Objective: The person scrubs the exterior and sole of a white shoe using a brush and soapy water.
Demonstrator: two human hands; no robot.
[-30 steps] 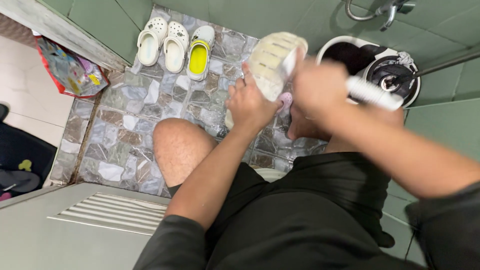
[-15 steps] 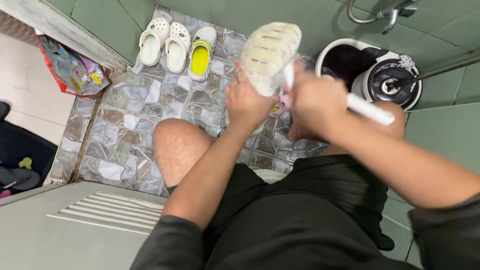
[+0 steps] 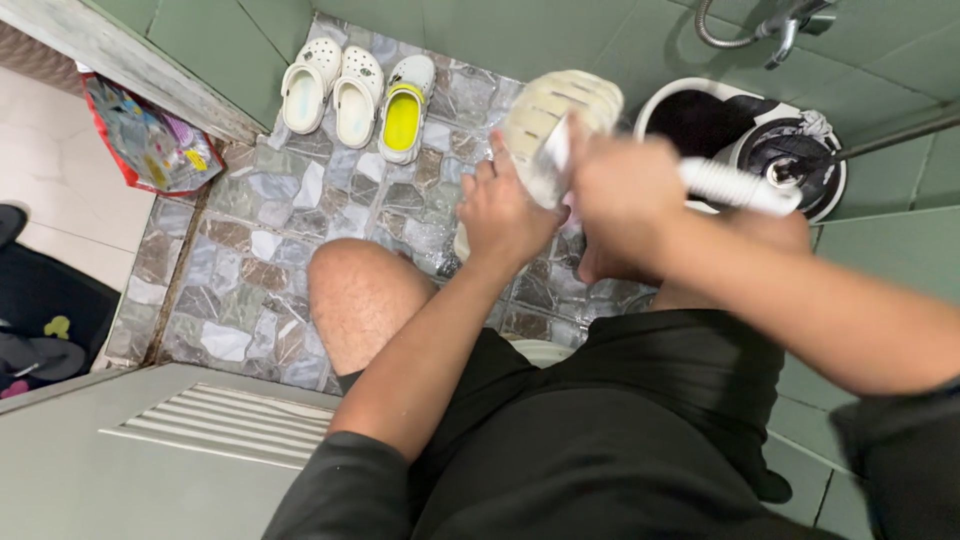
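Note:
My left hand point(image 3: 503, 212) grips a cream clog point(image 3: 553, 122) with its ribbed sole turned up, held over the stone-patterned floor point(image 3: 260, 250). My right hand point(image 3: 622, 185) is closed around a white ribbed brush handle point(image 3: 738, 187) that sticks out to the right, and the brush end presses against the clog. The bristles are hidden behind the hand and blurred. My bare knee point(image 3: 360, 290) shows below the hands. A bit of pink footwear peeks out beneath the clog.
Three clogs stand against the green tiled wall: two white point(image 3: 305, 85), point(image 3: 355, 90) and one white with a yellow insole point(image 3: 403, 100). A round mop bucket point(image 3: 790, 150) sits at right under a shower hose point(image 3: 730, 35). A red plastic bag point(image 3: 145, 140) lies at the doorway, a grey door point(image 3: 150, 450) at lower left.
The clog dropped slightly and tilted right after being raised half a second ago. My right hand with the brush shifted up and along the sole in a scrubbing stroke.

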